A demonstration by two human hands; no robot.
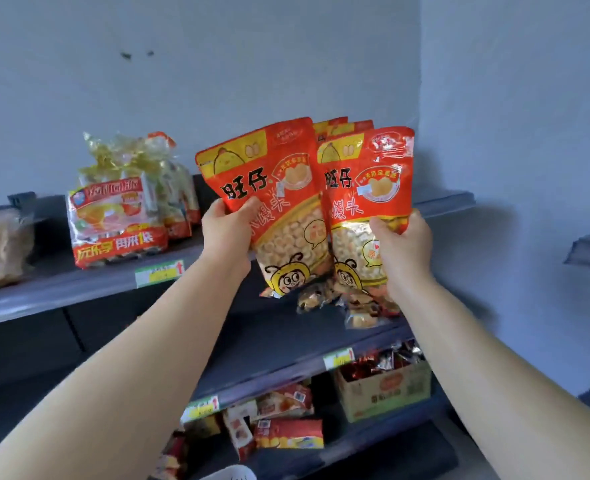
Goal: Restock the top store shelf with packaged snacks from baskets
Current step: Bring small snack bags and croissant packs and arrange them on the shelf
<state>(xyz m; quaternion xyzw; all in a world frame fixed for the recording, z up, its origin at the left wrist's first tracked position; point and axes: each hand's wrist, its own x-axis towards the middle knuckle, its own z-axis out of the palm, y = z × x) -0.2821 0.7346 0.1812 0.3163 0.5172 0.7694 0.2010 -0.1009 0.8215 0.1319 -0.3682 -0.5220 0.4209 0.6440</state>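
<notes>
We place stock: left hand grips red plastic snack pouch, right hand grips second pouch; next, seat both upright at grey top shelf's right end.

Two red stand-up pouches, each with black lettering, a clear lower window showing small round biscuits, and a cartoon bee at the base.

The left pouch is upright, its top leaning slightly towards 11 o'clock. The left hand grips it at its left edge.

The right pouch is upright at 3 o'clock of the first, with their edges overlapping. The right hand grips it at its right edge.

Further matching pouch tops show behind, at 12 o'clock.

All are held in front of the grey top shelf, their bases hanging below its front edge.
</notes>
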